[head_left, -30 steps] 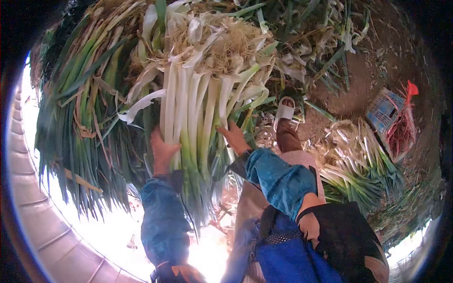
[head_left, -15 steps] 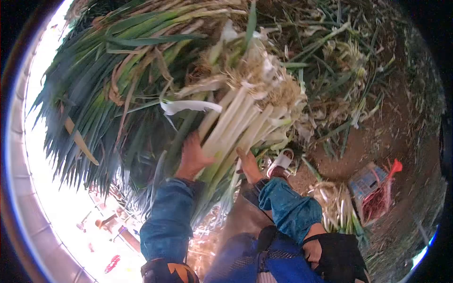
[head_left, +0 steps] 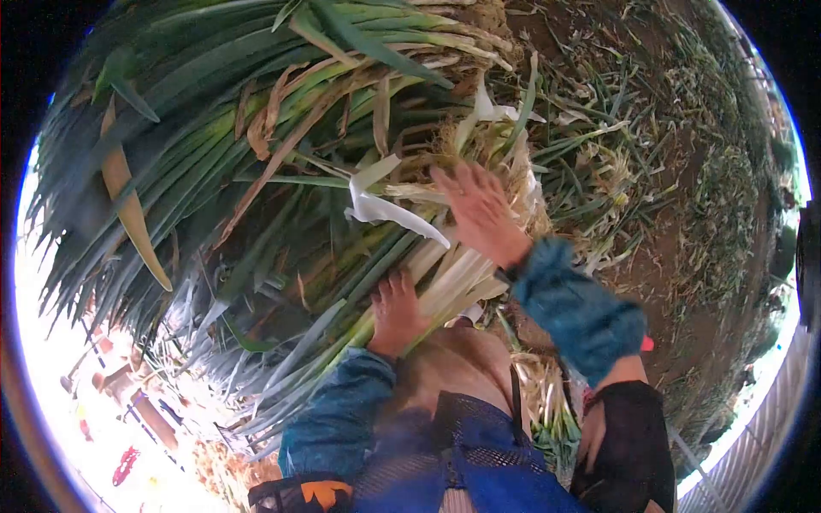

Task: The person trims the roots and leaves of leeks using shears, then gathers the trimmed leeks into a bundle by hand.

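Note:
A bunch of long green onions [head_left: 457, 269] lies slantwise in front of me, pale stalks and roots toward the upper right, green leaves toward the lower left. My left hand [head_left: 398, 314] is closed on the side of the bunch, where the stalks turn green. Near the root end [head_left: 517, 167], my right hand [head_left: 481, 212] lies over the bunch with its fingers stretched and apart. A curled white strip of onion skin [head_left: 398, 216] rests just left of my right hand. The undersides of both hands are hidden.
A large heap of green onions [head_left: 197, 162] fills the upper left. Loose leaves and trimmings [head_left: 607, 162] litter the brown soil [head_left: 658, 265] on the right. A smaller onion bunch [head_left: 547, 398] lies beside my legs.
My right hand has moved from the stalks up to the root end, and its fingers are spread. My left hand stays on the bunch. The view has shifted, with the red net bag now mostly hidden.

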Action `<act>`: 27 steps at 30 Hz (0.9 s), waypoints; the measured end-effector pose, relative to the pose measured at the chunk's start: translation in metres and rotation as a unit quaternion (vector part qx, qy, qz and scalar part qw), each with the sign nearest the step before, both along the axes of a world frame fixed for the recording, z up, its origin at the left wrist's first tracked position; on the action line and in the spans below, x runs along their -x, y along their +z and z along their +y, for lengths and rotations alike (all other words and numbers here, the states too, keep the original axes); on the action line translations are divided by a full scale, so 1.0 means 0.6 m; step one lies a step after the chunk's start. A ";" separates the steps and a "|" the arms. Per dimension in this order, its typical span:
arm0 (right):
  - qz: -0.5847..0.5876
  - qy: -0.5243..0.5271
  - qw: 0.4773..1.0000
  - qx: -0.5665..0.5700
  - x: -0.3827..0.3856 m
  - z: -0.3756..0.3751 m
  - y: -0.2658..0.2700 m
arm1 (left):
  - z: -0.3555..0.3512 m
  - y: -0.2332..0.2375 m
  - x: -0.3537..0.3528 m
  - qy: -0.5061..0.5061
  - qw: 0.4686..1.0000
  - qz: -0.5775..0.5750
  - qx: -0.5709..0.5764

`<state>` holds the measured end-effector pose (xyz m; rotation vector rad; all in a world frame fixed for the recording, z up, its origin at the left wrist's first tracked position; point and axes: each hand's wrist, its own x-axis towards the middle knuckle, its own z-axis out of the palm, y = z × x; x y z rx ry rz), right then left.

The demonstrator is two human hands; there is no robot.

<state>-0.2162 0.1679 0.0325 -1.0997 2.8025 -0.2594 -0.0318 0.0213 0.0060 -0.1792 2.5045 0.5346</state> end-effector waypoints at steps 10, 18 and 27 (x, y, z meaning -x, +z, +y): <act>0.120 0.252 0.960 -0.015 0.008 0.004 -0.114 | 0.007 0.022 -0.013 0.044 0.995 0.088 -0.022; -0.057 0.305 0.949 -0.052 0.012 0.054 -0.020 | 0.029 -0.006 -0.046 0.011 0.993 0.115 -0.006; 0.160 -0.007 0.924 -0.347 0.378 0.595 0.008 | 0.049 0.001 -0.039 -0.011 0.999 0.035 -0.021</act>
